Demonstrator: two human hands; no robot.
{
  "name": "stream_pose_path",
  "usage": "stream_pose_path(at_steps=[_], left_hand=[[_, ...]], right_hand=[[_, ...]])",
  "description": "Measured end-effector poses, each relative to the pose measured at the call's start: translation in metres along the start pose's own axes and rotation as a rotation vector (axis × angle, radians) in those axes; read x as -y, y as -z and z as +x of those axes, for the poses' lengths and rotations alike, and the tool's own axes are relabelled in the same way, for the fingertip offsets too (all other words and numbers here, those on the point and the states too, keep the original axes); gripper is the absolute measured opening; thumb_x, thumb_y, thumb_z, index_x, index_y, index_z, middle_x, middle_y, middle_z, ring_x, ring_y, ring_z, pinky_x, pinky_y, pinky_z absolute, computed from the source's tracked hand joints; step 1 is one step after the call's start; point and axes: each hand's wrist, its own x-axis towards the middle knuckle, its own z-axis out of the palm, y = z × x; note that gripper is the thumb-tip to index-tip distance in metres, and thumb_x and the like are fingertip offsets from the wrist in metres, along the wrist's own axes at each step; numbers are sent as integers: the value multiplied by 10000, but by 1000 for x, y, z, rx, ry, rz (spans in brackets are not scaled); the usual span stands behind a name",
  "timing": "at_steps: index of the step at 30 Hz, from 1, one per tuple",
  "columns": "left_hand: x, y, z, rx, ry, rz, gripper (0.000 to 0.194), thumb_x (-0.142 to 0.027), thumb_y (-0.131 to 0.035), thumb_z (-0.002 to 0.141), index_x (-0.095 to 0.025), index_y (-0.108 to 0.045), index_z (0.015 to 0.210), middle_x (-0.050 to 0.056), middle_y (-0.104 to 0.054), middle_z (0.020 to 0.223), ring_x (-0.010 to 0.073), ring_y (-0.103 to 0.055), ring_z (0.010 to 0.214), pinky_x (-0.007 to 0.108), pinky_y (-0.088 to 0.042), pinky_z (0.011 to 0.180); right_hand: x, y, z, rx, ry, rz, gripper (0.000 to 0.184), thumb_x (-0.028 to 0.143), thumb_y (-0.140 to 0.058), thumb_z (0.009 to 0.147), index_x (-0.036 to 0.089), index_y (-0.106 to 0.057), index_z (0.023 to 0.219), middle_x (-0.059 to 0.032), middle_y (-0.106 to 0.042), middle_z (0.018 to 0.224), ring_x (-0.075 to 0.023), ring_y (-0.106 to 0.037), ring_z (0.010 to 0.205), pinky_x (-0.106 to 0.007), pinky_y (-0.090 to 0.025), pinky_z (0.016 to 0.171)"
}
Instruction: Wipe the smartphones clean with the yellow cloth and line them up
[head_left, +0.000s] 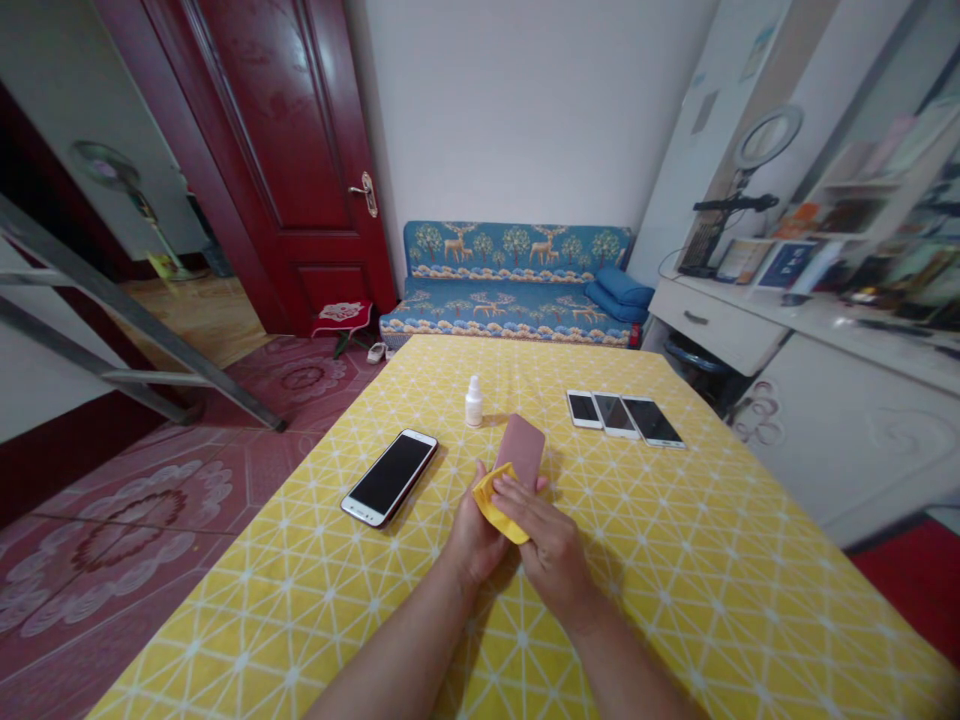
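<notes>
Left hand (480,535) grips a pink phone-shaped item (523,448) above the table (600,620); right hand (551,545) pinches a yellow cloth (501,505) against its lower end. Relative to pink item: white bottle (474,403) just beyond, to L; dark-screened phone (391,477) L; three phones (619,416) in a row, R.

left palm (480,540) mostly hidden behind the yellow cloth (501,503) and right hand (551,550), both forearms cut off below, shelf items at right blurred
</notes>
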Motion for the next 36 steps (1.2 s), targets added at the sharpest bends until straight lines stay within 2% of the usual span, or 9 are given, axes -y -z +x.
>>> stream_pose_path(at_steps=[6,11,14,18,20,23,25,29,36], left_hand=[[5,-3,0,-7,-61,120,404,-454,-484,915,-127,-672,1059,96,-696,1053,197,-638,1020,309,-410,1006],[11,-10,-5,133,-109,224,335,-316,-521,913,-146,-654,1169,93,-652,1203,195,-542,1190,288,-363,1040],[13,-12,-7,146,-95,288,318,-301,-540,898,-147,-668,1147,93,-673,1151,200,-588,1096,293,-415,968],[10,-7,-8,147,11,271,391,-344,-512,906,-135,-618,1218,127,-670,1136,206,-633,929,301,-486,757],[8,-4,-9,133,24,258,423,-358,-500,907,-112,-596,1237,153,-674,1111,220,-641,893,299,-486,683],[4,-3,-9,140,14,265,462,-372,-496,905,-57,-583,1232,193,-687,1040,246,-652,902,297,-489,674],[3,-4,-10,154,21,279,492,-379,-486,905,-37,-564,1250,212,-680,1057,268,-650,946,300,-495,682],[1,-7,-11,136,40,312,463,-354,-503,894,-63,-573,1248,201,-654,1146,281,-645,979,295,-506,645],[3,-5,-11,148,61,351,431,-340,-540,881,-91,-604,1226,171,-677,1089,243,-646,887,300,-508,617]], right_hand=[[-10,-1,-2,-48,-36,-59,630,-31,-344,843,267,-501,1375,-55,-561,1368,-195,-488,1302,-438,-446,1077],[-17,6,-2,-119,-93,-106,629,-20,-326,865,263,-448,1414,-65,-503,1424,-210,-425,1352,-460,-410,1101],[-20,11,-3,-146,-158,-136,626,-9,-329,870,267,-435,1422,-55,-463,1458,-212,-391,1374,-466,-390,1114],[-26,15,-6,-200,-240,-172,705,-45,-302,808,269,-422,1428,-22,-409,1495,-205,-330,1406,-489,-321,1149],[-29,16,-7,-232,-303,-180,730,-51,-302,772,257,-434,1420,-20,-398,1501,-202,-327,1408,-477,-344,1137],[-34,18,-8,-292,-402,-204,709,-34,-303,757,219,-471,1396,-43,-441,1472,-188,-388,1375,-441,-393,1109],[-36,20,-8,-318,-439,-216,692,-24,-298,756,195,-484,1386,-59,-465,1453,-179,-431,1347,-433,-378,1118],[-34,22,-7,-314,-447,-203,695,-14,-297,750,191,-481,1388,-56,-460,1459,-174,-427,1349,-426,-352,1134],[-29,24,-4,-270,-349,-227,736,-35,-267,756,232,-435,1422,-27,-418,1491,-195,-353,1395,-469,-343,1137]])
